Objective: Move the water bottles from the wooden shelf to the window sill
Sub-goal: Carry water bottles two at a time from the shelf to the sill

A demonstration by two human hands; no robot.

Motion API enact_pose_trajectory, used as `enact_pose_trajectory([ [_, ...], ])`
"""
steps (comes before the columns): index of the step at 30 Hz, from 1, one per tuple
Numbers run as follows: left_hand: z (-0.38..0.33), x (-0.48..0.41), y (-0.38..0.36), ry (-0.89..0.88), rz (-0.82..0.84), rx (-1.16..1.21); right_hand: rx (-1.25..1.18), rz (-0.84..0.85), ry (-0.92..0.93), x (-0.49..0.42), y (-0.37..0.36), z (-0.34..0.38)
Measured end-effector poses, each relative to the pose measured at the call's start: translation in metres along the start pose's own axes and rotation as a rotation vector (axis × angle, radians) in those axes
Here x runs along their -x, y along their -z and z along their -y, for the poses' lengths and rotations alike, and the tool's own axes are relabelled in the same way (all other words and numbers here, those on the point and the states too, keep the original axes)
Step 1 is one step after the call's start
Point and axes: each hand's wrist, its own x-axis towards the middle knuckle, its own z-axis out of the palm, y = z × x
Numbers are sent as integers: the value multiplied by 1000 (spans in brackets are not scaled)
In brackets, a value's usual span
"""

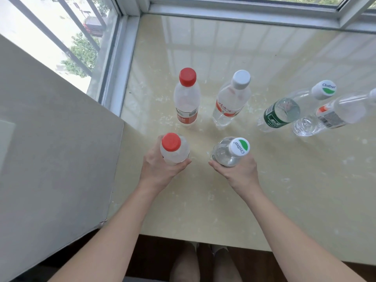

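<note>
Our left hand (160, 169) curls round a red-capped water bottle (175, 151); our right hand (238, 171) grips a Cestbon water bottle (227, 153), both upright over the window sill (203, 204). We should seat both bases flat, clear of the four bottles (186, 98) standing behind, before letting go.

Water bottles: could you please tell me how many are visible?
6. The left hand holds a red-capped bottle, the right hand a Cestbon-capped bottle; on the sill: rear red-capped bottle, white-capped bottle, green-labelled bottle, cropped bottle at right. None seems hidden.
</note>
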Motion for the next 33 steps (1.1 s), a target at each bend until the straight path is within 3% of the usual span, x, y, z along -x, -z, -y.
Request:
enact_pose_trajectory([
  [15, 10, -9, -8, -26, 43, 26, 41, -5, 28, -5, 3, -1],
  [20, 14, -3, -6, 2, 67, -55, 1, 36, -45, -2, 7, -1],
  [23, 5, 11, 8, 85, 69, -248, 125, 67, -104, 5, 21, 1],
  [27, -17, 33, 40, 59, 81, -774, 567, 124, -41, 21, 56, 26],
  [33, -84, 52, 87, -90, -48, -943, 829, 92, 138, 42, 108, 107],
])
